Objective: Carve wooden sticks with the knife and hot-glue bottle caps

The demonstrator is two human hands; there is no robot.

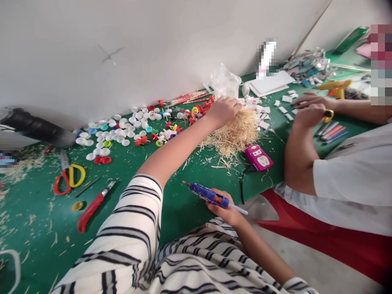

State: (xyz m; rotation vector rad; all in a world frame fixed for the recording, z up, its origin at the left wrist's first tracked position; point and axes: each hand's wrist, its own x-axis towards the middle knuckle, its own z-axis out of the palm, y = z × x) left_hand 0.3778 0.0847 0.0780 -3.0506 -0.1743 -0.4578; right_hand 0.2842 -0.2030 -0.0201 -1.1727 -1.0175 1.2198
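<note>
Left hand: the left hand [223, 111] was stretched out over the green table [128, 171] and rested on top of the pile of toothpicks [234, 134]; its fingers were curled down into the sticks, seemingly pinching some, though what they held could not be told.
Right hand: the right hand [223, 208] was kept close to the body at the table's edge, fingers wrapped around the blue glue gun [210, 195].
Glue gun: its tip pointed left and slightly up, away from both the sleeve and the pile, probably so the hot end touched nothing; a white glue stick stuck out at its back.
Toothpicks: heaped in one loose mound beside the pink box [259, 157], with stray sticks scattered toward the table's edge, within reach of the outstretched arm.
Bottle caps: white, red, blue and green bottle caps [119, 130] lay spread to the left of the pile, near the wall, some with sticks fixed through them.
Tools: scissors [69, 175] with red and yellow handles and a red-handled knife [92, 208] lay well apart from both hands, to the left.
Other person: a co-worker in a white sleeve sat to the right, their hands [309, 108] near small white pieces [284, 104], with a yellow glue gun [335, 87] beyond.
</note>
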